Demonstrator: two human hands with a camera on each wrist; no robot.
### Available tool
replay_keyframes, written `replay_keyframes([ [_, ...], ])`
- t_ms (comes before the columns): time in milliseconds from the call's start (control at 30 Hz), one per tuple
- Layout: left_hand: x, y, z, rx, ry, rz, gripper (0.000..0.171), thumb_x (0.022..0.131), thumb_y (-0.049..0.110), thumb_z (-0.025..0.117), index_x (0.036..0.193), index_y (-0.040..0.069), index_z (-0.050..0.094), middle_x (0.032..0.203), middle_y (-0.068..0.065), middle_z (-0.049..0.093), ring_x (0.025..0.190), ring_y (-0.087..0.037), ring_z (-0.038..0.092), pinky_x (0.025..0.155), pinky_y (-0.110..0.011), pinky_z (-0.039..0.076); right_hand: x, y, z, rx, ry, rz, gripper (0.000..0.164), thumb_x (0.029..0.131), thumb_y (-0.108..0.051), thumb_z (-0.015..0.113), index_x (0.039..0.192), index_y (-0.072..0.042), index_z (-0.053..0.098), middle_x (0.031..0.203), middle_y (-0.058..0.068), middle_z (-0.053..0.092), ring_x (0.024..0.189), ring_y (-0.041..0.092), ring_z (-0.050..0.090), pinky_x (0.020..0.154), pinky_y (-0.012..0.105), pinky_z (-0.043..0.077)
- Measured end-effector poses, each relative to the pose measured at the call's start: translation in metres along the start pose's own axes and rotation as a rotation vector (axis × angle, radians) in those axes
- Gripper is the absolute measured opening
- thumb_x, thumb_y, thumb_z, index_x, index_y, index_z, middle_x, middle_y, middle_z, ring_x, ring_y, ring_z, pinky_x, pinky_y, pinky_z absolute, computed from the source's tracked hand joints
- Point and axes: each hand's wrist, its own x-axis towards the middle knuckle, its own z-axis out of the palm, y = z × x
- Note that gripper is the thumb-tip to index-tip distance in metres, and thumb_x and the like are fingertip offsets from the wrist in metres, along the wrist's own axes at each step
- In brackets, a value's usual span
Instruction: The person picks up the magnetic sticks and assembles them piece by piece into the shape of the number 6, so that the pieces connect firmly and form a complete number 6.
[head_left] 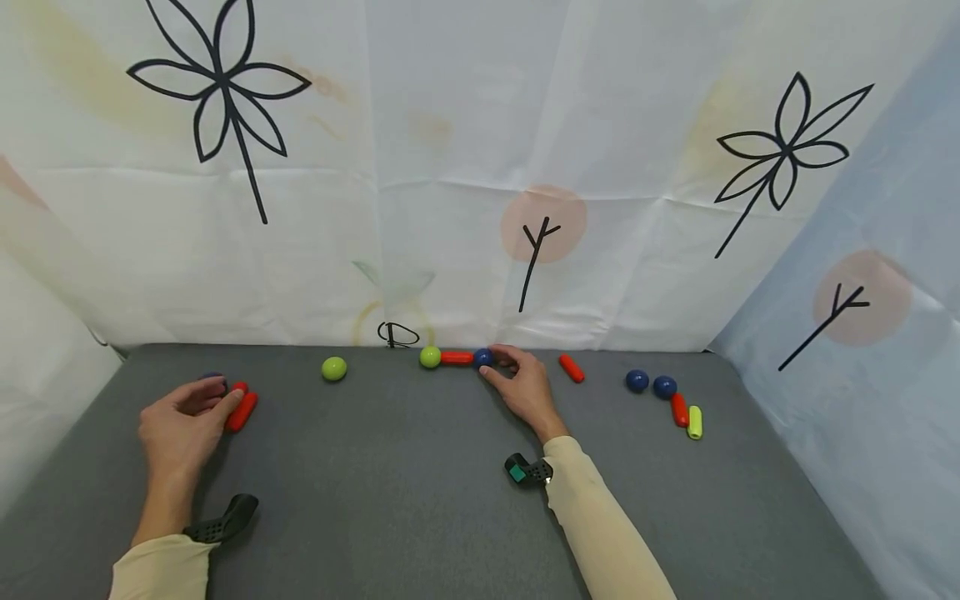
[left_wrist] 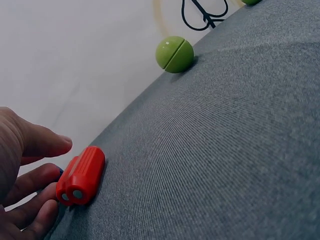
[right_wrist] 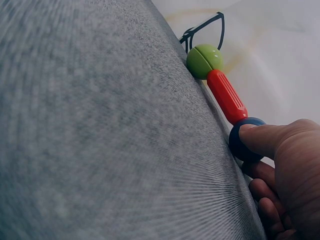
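With thumb and fingers, my right hand (head_left: 527,392) pinches a dark blue ball (right_wrist: 245,137) at the end of a red magnetic rod (right_wrist: 227,96). The rod's other end meets a green ball (right_wrist: 204,61), forming one line at the back of the table. My left hand (head_left: 180,423) is spread beside two red magnetic rods (left_wrist: 82,175) lying side by side with metal tips showing. Its thumb stands apart from them in the left wrist view; its fingers reach behind them. A blue ball (head_left: 213,377) there is mostly hidden by that hand.
A loose green ball (head_left: 333,368) lies left of the joined pieces. To the right are a single red rod (head_left: 572,368), two blue balls (head_left: 637,381), another red rod (head_left: 679,410) and a yellow-green rod (head_left: 695,422). White printed cloth (head_left: 450,250) rises behind the grey table (head_left: 390,500).
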Motion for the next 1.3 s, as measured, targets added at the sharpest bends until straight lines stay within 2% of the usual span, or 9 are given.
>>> replay_keyframes([
  [100,0.0012,-0.0015,0.0004,0.009,-0.013,-0.014,0.040,0.090,0.024,0.079,0.123,0.002,0.072,0.078,0.025,0.057,0.070,0.011,0.052,0.061,-0.007,0.041,0.0000,-0.0004,-0.0006,-0.001,0.001,0.000,0.040,0.089,-0.017,0.080,0.127,-0.008,0.071,0.116,0.009,0.072,0.105,0.026,0.064,0.096,0.042,0.050],
  [233,0.0018,-0.0034,0.0007,0.033,-0.023,-0.025,0.040,0.090,0.025,0.079,0.122,0.002,0.073,0.078,0.023,0.058,0.070,0.010,0.051,0.060,-0.008,0.041,0.0001,-0.0003,-0.0005,-0.001,-0.002,0.008,0.040,0.089,-0.017,0.081,0.127,-0.008,0.071,0.116,0.009,0.072,0.105,0.026,0.065,0.096,0.042,0.050],
  [433,0.0035,-0.0062,0.0011,0.068,-0.020,-0.029,0.037,0.091,0.024,0.077,0.120,0.002,0.074,0.079,0.015,0.065,0.066,0.012,0.049,0.063,-0.013,0.040,0.0006,-0.0003,0.0003,-0.002,-0.003,0.014,0.040,0.089,-0.017,0.081,0.127,-0.008,0.071,0.116,0.009,0.072,0.106,0.026,0.064,0.096,0.042,0.050],
  [533,0.0039,-0.0063,0.0008,0.088,-0.019,-0.028,0.035,0.092,0.024,0.075,0.119,0.001,0.074,0.083,0.002,0.071,0.065,0.012,0.048,0.066,-0.018,0.039,0.0011,-0.0003,0.0004,-0.003,-0.005,0.018,0.040,0.089,-0.017,0.081,0.127,-0.008,0.071,0.116,0.009,0.072,0.106,0.026,0.064,0.096,0.042,0.050],
  [667,0.0046,-0.0073,0.0004,0.101,-0.026,-0.035,0.034,0.093,0.024,0.074,0.119,0.001,0.074,0.093,-0.011,0.074,0.066,0.013,0.047,0.067,-0.018,0.039,0.0011,-0.0005,0.0001,0.000,-0.005,0.018,0.040,0.089,-0.016,0.081,0.126,-0.007,0.071,0.116,0.010,0.072,0.106,0.026,0.064,0.096,0.042,0.050],
  [933,0.0061,-0.0080,-0.0009,0.107,-0.041,-0.047,0.034,0.093,0.024,0.075,0.119,0.001,0.074,0.088,-0.006,0.074,0.065,0.013,0.047,0.066,-0.018,0.039,0.0009,0.0003,0.0005,-0.005,0.000,0.016,0.039,0.089,-0.017,0.081,0.126,-0.008,0.071,0.116,0.010,0.072,0.106,0.026,0.065,0.096,0.042,0.050],
  [1300,0.0053,-0.0060,-0.0007,0.154,-0.031,-0.007,0.034,0.095,0.023,0.072,0.118,-0.001,0.074,0.102,-0.023,0.073,0.068,0.011,0.043,0.074,-0.029,0.037,0.0006,-0.0007,0.0006,-0.002,0.001,0.008,0.039,0.089,-0.016,0.081,0.126,-0.008,0.072,0.115,0.010,0.072,0.105,0.027,0.065,0.096,0.043,0.050],
])
